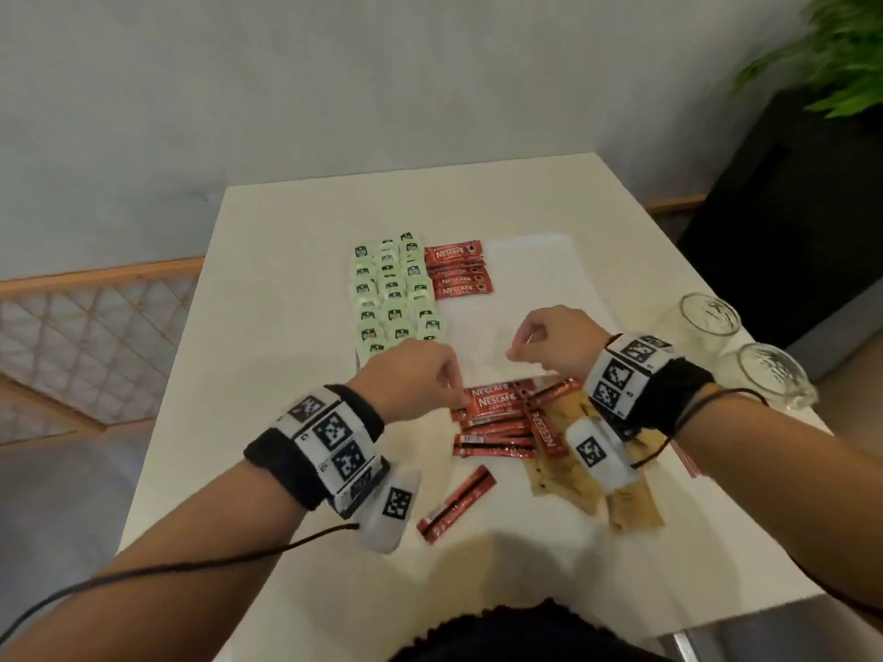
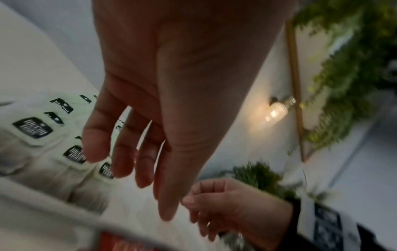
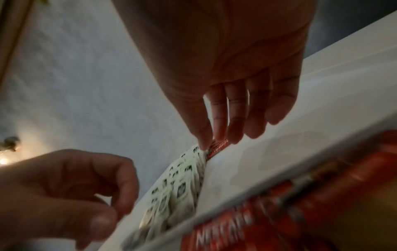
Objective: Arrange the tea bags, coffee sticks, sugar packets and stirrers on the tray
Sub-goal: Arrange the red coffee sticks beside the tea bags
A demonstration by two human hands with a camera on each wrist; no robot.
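two glasses (image 1: pixel 745 346) right of tray (image 1: pixel 535 279) | loose coffee sticks (image 1: pixel 497 422) near | both hands' fingers relaxed, empty

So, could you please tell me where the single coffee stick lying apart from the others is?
In the head view, the lone coffee stick lies diagonally on the white table, on the near side, below the loose coffee stick pile and between the two forearms.

We are looking at a white table (image 1: pixel 296 298) carrying a white tray (image 1: pixel 525 279), loose coffee sticks (image 1: pixel 497 422), brown sugar packets (image 1: pixel 568 480) and two glass jars (image 1: pixel 707 312) sitting at its right edge.
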